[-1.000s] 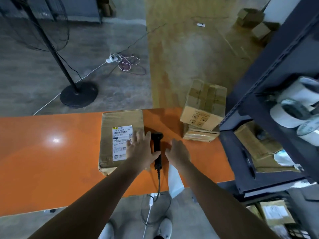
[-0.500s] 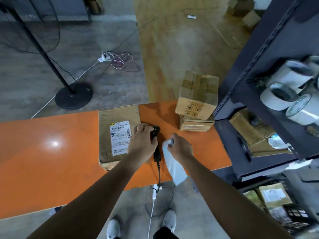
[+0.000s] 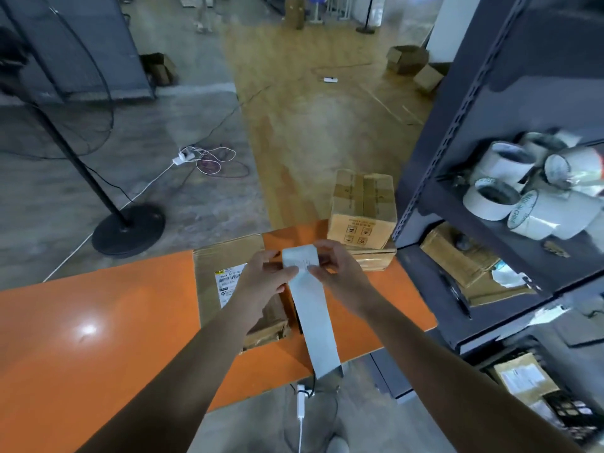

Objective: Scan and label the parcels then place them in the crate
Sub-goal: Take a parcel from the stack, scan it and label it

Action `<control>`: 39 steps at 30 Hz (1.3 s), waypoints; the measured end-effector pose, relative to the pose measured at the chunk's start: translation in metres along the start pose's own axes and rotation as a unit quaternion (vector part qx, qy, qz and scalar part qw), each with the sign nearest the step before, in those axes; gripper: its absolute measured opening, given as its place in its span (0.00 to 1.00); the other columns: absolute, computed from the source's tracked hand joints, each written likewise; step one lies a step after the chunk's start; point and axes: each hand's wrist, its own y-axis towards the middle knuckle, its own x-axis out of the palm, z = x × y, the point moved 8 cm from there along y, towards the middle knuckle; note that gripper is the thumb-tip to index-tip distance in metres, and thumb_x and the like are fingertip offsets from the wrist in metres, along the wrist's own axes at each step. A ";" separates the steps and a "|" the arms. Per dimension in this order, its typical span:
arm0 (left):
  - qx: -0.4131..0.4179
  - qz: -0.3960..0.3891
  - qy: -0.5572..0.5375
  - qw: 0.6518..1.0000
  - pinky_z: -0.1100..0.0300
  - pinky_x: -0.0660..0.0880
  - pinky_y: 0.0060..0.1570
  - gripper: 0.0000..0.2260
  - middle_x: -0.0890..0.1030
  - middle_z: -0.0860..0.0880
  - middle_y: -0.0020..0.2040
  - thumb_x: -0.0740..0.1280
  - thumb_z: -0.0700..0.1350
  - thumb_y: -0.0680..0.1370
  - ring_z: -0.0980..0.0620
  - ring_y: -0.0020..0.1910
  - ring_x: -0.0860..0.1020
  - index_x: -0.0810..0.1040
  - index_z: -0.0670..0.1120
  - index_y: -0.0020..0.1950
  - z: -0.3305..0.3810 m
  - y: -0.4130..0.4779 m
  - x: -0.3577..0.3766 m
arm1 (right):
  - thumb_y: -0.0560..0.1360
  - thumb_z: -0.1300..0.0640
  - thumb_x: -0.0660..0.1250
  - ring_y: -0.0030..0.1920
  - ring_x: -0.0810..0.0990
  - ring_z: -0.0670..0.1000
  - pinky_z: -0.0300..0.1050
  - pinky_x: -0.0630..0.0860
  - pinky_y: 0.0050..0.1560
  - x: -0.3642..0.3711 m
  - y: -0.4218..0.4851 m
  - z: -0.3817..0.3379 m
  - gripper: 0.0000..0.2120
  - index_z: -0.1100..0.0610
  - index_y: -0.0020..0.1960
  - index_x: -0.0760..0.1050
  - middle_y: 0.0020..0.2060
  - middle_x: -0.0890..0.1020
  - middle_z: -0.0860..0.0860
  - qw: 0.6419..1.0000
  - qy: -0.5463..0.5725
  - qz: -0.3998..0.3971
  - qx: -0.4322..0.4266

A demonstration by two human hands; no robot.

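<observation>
Pinching the curled top end of a long white paper label strip [image 3: 312, 308] with both hands, above the near right part of a glossy orange tabletop [image 3: 98, 322]. Clasping the strip's left edge with the left hand [image 3: 264, 279], thumb and fingertips curled in on the paper. Clasping the right edge with the right hand [image 3: 336, 269], fingers bent over the top curl. Letting the rest of the strip hang down across the table and past its near edge.

Reaching the left forearm across a flat brown cardboard parcel [image 3: 225, 256] lying on the table just left of the strip, and hiding part of its white barcode sticker [image 3: 228, 282]. Covering, with strip and hands, most of something dark lying between parcel and strip; not possible to tell what.

Looking just past the right hand onto a taller taped brown cardboard box [image 3: 362, 207], stacked on a flatter cardboard box [image 3: 376, 259] at the table's far right corner. Looking right onto a dark grey metal shelf rack [image 3: 457, 125] right beside the table, with white tape rolls [image 3: 500, 197] piled on one shelf and brown cardboard packets [image 3: 457, 256] on the shelf below. Glimpsing a black latticed crate [image 3: 568, 410] low at the right, under the rack and well apart from both hands, next to a brown labelled packet [image 3: 523, 377].

Looking beyond the table's far edge onto a black round-based fan stand [image 3: 127, 228] on the grey floor, and farther back a white power strip [image 3: 183, 156] with tangled cables.
</observation>
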 end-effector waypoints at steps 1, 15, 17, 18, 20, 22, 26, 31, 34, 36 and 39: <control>0.014 -0.004 0.009 1.000 0.54 0.80 0.50 0.26 0.81 0.49 0.52 0.76 0.39 0.71 0.51 0.51 0.81 0.71 0.44 0.66 0.002 -0.001 -0.002 | 0.78 0.59 0.70 0.51 0.80 0.37 0.29 0.75 0.50 0.002 0.000 -0.004 0.19 0.44 0.62 0.70 0.52 0.82 0.45 1.000 0.004 -0.004 -0.004; 0.216 0.009 0.134 0.967 0.74 0.70 0.38 0.26 0.81 0.52 0.45 0.73 0.37 0.72 0.63 0.40 0.77 0.71 0.53 0.67 0.037 -0.029 -0.038 | 0.79 0.55 0.68 0.46 0.83 0.40 0.36 0.80 0.41 0.018 0.007 -0.042 0.10 0.44 0.59 0.76 0.49 0.83 0.44 0.998 -0.026 0.035 -0.037; 0.221 0.011 0.139 0.965 0.75 0.69 0.39 0.26 0.81 0.52 0.46 0.73 0.37 0.73 0.64 0.41 0.77 0.71 0.52 0.68 0.038 -0.028 -0.041 | 0.79 0.54 0.69 0.47 0.83 0.40 0.37 0.81 0.42 0.019 0.008 -0.044 0.12 0.49 0.61 0.77 0.51 0.83 0.46 0.998 -0.039 0.036 -0.042; 0.222 0.012 0.140 0.965 0.75 0.69 0.40 0.26 0.81 0.53 0.47 0.72 0.37 0.73 0.64 0.41 0.77 0.71 0.52 0.68 0.038 -0.028 -0.042 | 0.78 0.54 0.69 0.48 0.83 0.41 0.39 0.82 0.44 0.020 0.009 -0.044 0.11 0.49 0.61 0.78 0.51 0.84 0.47 0.997 -0.044 0.037 -0.044; 0.226 0.013 0.145 0.963 0.76 0.69 0.41 0.26 0.80 0.54 0.48 0.72 0.38 0.74 0.64 0.42 0.77 0.70 0.53 0.68 0.038 -0.029 -0.043 | 0.78 0.54 0.69 0.50 0.83 0.43 0.43 0.83 0.48 0.022 0.009 -0.045 0.09 0.46 0.58 0.77 0.51 0.84 0.47 0.997 -0.046 0.035 -0.041; 0.229 0.013 0.155 0.961 0.76 0.69 0.41 0.26 0.80 0.56 0.48 0.72 0.39 0.74 0.66 0.43 0.76 0.70 0.55 0.69 0.038 -0.031 -0.043 | 0.78 0.53 0.69 0.51 0.83 0.44 0.45 0.82 0.50 0.022 0.010 -0.046 0.07 0.44 0.55 0.77 0.50 0.84 0.46 0.997 -0.055 0.034 -0.036; 0.228 0.010 0.172 0.958 0.76 0.69 0.41 0.26 0.80 0.58 0.48 0.72 0.41 0.75 0.66 0.43 0.76 0.69 0.56 0.69 0.037 -0.033 -0.043 | 0.78 0.52 0.68 0.46 0.84 0.44 0.43 0.83 0.45 0.020 0.010 -0.048 0.04 0.43 0.49 0.76 0.44 0.85 0.44 0.997 -0.059 0.044 -0.030; 0.202 0.011 0.168 0.965 0.71 0.70 0.38 0.26 0.80 0.55 0.49 0.71 0.41 0.75 0.65 0.43 0.76 0.68 0.58 0.70 0.037 -0.032 -0.039 | 0.79 0.54 0.67 0.40 0.83 0.46 0.43 0.83 0.40 0.021 0.005 -0.056 0.05 0.44 0.46 0.75 0.40 0.84 0.43 0.995 -0.063 0.045 -0.056; 0.186 0.008 0.149 0.971 0.71 0.70 0.34 0.24 0.83 0.52 0.44 0.70 0.40 0.75 0.63 0.37 0.77 0.70 0.58 0.66 0.039 -0.030 -0.038 | 0.79 0.57 0.65 0.40 0.82 0.50 0.40 0.81 0.41 0.023 0.002 -0.057 0.07 0.45 0.45 0.75 0.38 0.82 0.50 0.996 -0.061 0.029 -0.065; 0.191 0.004 0.129 0.973 0.70 0.69 0.30 0.16 0.82 0.49 0.40 0.69 0.41 0.76 0.61 0.33 0.76 0.73 0.58 0.59 0.043 -0.030 -0.036 | 0.79 0.58 0.65 0.39 0.79 0.52 0.36 0.76 0.40 0.023 0.000 -0.057 0.09 0.46 0.44 0.74 0.37 0.81 0.53 0.996 -0.064 0.007 -0.069; 0.196 0.014 0.109 0.975 0.68 0.68 0.29 0.06 0.81 0.45 0.37 0.66 0.44 0.79 0.58 0.31 0.75 0.76 0.56 0.49 0.046 -0.029 -0.036 | 0.80 0.59 0.65 0.36 0.75 0.48 0.37 0.74 0.40 0.023 -0.002 -0.058 0.09 0.46 0.44 0.74 0.35 0.78 0.52 0.997 -0.043 -0.020 -0.066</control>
